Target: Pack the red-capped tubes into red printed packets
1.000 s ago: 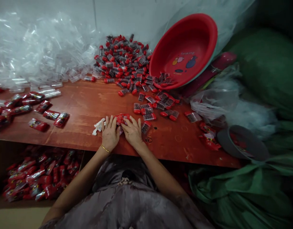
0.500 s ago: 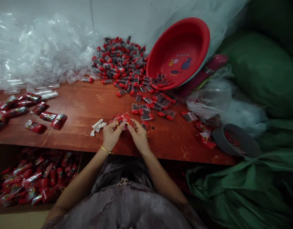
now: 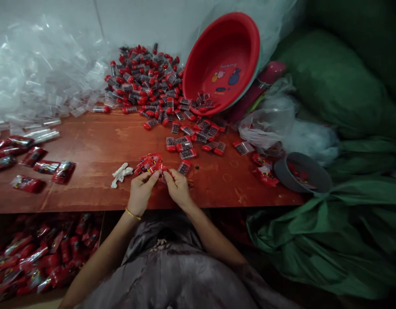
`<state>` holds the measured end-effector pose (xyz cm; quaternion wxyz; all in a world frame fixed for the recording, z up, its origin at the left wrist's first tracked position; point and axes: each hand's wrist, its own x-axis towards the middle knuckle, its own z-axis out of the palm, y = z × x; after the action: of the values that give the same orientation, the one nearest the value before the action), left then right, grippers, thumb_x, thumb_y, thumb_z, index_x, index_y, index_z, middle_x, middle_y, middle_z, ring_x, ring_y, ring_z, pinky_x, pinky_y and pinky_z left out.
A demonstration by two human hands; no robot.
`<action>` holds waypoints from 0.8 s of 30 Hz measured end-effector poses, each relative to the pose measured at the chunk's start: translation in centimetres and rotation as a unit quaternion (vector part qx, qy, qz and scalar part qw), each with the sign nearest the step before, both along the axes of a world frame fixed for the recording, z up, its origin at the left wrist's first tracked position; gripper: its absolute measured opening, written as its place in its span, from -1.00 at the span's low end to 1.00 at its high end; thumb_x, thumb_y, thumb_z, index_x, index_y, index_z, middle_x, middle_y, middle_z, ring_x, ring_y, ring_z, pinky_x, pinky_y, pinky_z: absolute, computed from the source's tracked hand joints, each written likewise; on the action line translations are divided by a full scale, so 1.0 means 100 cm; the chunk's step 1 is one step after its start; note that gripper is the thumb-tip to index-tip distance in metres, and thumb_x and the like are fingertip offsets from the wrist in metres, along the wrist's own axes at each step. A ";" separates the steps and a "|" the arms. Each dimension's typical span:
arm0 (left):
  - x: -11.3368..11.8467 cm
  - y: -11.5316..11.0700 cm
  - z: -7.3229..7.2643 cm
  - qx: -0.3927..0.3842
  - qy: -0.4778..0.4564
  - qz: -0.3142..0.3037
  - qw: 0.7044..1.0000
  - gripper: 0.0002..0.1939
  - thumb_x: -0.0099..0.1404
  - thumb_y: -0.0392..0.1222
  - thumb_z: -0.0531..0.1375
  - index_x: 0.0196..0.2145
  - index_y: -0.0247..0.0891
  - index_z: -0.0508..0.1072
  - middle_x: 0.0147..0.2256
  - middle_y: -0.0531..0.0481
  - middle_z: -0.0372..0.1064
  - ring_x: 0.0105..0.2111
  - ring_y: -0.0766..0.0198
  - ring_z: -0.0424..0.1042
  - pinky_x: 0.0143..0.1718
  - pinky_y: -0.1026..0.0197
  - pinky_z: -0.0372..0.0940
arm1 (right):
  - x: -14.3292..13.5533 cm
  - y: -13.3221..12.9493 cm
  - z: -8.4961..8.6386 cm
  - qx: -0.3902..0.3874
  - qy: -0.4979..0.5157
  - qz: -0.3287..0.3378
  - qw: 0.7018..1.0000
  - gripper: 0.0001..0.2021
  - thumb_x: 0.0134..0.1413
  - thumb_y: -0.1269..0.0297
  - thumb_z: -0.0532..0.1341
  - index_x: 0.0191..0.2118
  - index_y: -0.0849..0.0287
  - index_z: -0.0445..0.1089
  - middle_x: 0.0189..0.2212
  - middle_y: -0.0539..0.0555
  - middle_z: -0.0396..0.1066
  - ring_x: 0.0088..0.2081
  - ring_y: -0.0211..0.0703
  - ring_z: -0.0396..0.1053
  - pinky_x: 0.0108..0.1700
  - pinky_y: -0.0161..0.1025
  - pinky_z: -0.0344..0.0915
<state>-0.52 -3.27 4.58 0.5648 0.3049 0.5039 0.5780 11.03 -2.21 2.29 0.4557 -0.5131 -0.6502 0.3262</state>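
Between the fingertips of both hands is a red printed plastic wrapper, small and partly covered by the thumbs. My left hand pinches its left side; a gold bangle circles that wrist. My right hand pinches the right side, close beside the left. Just beyond the left fingers lies a small stack of red wrappers on the table. A clear box with a red cap and dark contents rests near my right knuckles. Left of my left hand sits a crumpled white scrap.
Red-capped boxes are heaped at the back beside a tilted red basin. Clear plastic sleeves pile up at left, with filled red packets before them. A grey bowl and green sack are at right.
The view has turned rightward, so the scene sits further left in the picture. The wrapper between my fingers looks lower, and the stack behind it shows more fully. Both hands keep pinching.
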 end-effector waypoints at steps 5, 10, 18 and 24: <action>-0.003 0.009 0.007 -0.071 -0.081 0.058 0.993 -0.60 -0.36 -0.04 0.47 -0.60 -0.34 0.48 -0.58 0.09 0.41 -0.56 0.43 0.34 -0.44 0.34 0.26 | 0.033 0.006 0.009 -0.080 -0.271 -0.110 0.953 -0.58 0.25 0.06 -0.07 -0.38 0.21 0.40 -0.41 0.16 0.47 -0.33 -0.11 0.41 -0.26 -0.24 0.21; 0.005 0.011 0.009 -0.102 -0.139 0.052 0.984 -0.57 -0.36 -0.06 0.48 -0.56 -0.32 0.44 -0.55 0.11 0.41 -0.53 0.41 0.40 -0.38 0.31 0.31 | 0.048 0.022 0.010 -0.179 -0.431 -0.198 0.862 -0.51 0.11 -0.11 0.07 -0.27 0.30 0.40 -0.32 0.32 0.48 -0.23 0.11 0.44 -0.22 -0.12 0.22; -0.003 0.009 0.003 -0.110 -0.170 0.031 0.979 -0.56 -0.27 -0.02 0.46 -0.48 -0.29 0.41 -0.49 0.06 0.45 -0.42 0.31 0.47 -0.26 0.22 0.33 | 0.049 0.008 -0.006 -0.120 -0.200 -0.107 0.966 -0.79 0.06 0.18 0.14 -0.22 0.18 0.29 -0.37 0.11 0.46 -0.30 -0.08 0.43 -0.24 -0.20 0.26; -0.001 0.006 0.006 -0.104 -0.147 0.020 0.984 -0.56 -0.26 -0.01 0.45 -0.51 -0.31 0.40 -0.53 0.06 0.43 -0.48 0.32 0.45 -0.32 0.25 0.32 | 0.061 -0.027 0.013 -0.187 0.201 0.044 0.961 -0.72 -0.01 0.02 0.22 -0.32 0.14 0.27 -0.54 -0.04 0.44 -0.68 -0.35 0.25 -0.56 -0.34 0.22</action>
<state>-0.63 -2.68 5.15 0.6498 0.1466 0.4785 0.5721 17.17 -4.94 3.58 0.4584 -0.4839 -0.4946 0.5577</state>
